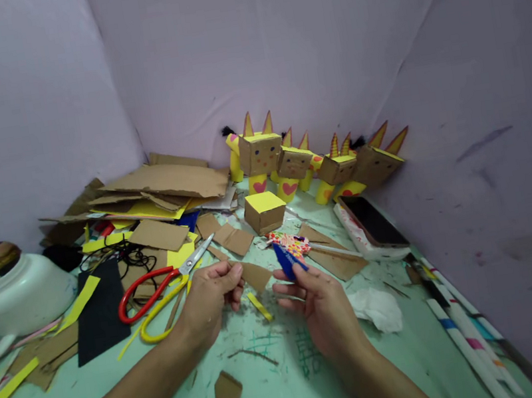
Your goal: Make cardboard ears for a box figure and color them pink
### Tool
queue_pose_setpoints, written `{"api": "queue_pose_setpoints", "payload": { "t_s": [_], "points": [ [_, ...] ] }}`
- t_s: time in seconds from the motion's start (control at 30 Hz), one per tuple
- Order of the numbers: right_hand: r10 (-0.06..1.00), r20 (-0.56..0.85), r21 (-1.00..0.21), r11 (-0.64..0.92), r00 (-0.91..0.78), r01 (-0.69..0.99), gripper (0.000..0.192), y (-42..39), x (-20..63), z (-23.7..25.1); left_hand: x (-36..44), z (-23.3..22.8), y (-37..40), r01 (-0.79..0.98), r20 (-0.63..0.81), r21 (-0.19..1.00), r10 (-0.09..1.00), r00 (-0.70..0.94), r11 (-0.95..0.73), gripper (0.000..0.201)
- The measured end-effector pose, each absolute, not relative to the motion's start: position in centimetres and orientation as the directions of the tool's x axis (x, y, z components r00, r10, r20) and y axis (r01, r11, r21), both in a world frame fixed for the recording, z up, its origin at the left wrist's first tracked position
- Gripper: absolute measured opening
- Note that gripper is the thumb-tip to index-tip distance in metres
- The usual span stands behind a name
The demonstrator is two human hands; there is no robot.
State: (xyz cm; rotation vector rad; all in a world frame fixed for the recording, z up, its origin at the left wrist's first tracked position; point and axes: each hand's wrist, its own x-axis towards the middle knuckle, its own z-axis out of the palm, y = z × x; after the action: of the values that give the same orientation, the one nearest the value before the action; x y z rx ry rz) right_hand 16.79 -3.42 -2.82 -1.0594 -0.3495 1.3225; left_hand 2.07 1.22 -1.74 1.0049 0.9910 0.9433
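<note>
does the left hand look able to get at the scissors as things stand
Probably yes. The scissors lie open on the table just beside the left hand, nothing covering the handles, but that hand is pinching a cardboard piece and would have to drop it first.

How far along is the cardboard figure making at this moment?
Done: four yellow-and-brown cardboard figures stand at the wall. In hand: the left hand pinches a brown cardboard scrap; the right hand holds a blue tool. Left: a bare yellow-topped cardboard cube has no ears or face.
</note>
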Motion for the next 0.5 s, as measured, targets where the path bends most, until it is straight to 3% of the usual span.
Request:
{"api": "queue_pose_setpoints", "payload": {
  "t_s": [0.17, 0.5],
  "points": [
    [0.899, -0.387, -0.766, -0.19, 0.205, -0.614, 0.019, -3.1, 17.2, -3.1, 1.8, -1.8, 1.3, -0.166, -0.201, 0.953, 0.94, 0.274, 0.253, 0.033],
    [0.946, -0.26, -0.865, -0.139, 0.194, -0.482, 0.032, -3.7, 16.1, -3.8, 2.2, -1.8, 1.0, -0.068, -0.193, 0.973, 0.941, 0.277, 0.219, 0.03]
  ]
}}
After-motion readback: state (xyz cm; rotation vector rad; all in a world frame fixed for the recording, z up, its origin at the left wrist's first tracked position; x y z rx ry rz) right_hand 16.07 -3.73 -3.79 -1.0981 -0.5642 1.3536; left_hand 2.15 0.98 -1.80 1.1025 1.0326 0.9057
